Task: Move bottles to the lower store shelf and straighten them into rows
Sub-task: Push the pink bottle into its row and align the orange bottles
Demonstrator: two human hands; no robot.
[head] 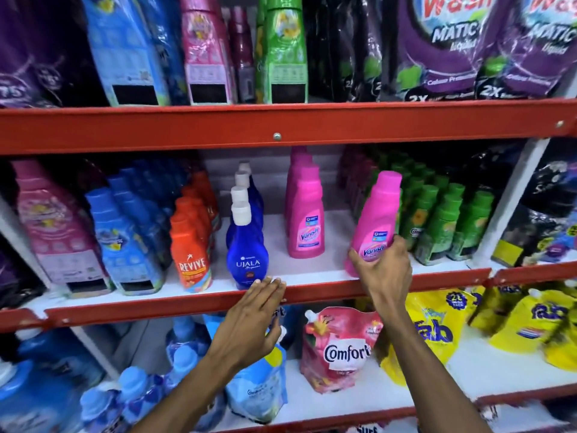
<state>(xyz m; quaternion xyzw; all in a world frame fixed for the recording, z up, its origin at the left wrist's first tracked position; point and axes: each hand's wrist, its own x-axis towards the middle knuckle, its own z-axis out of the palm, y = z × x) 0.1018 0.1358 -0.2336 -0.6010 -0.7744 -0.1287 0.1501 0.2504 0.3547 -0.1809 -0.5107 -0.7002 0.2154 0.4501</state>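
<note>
Right hand (pixel 382 270) grips the base of a pink Vanish bottle (pixel 376 220), cap up, long axis tilted so the cap leans right, at the near edge of the middle shelf (pixel 312 278). Another Vanish row (pixel 304 210) stands upright to its left. Left hand (pixel 254 320) flat, fingers together, empty, fingertips by the blue Ujala bottle (pixel 246 245) at the shelf lip.

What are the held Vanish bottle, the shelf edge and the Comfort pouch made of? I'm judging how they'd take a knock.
Vanish bottle, in the right hand: apparently opaque pink moulded plastic, smooth with a soft sheen. Shelf edge: probably red-painted metal, given the screw head. Comfort pouch: flexible printed plastic film, glossy and creased.
</note>
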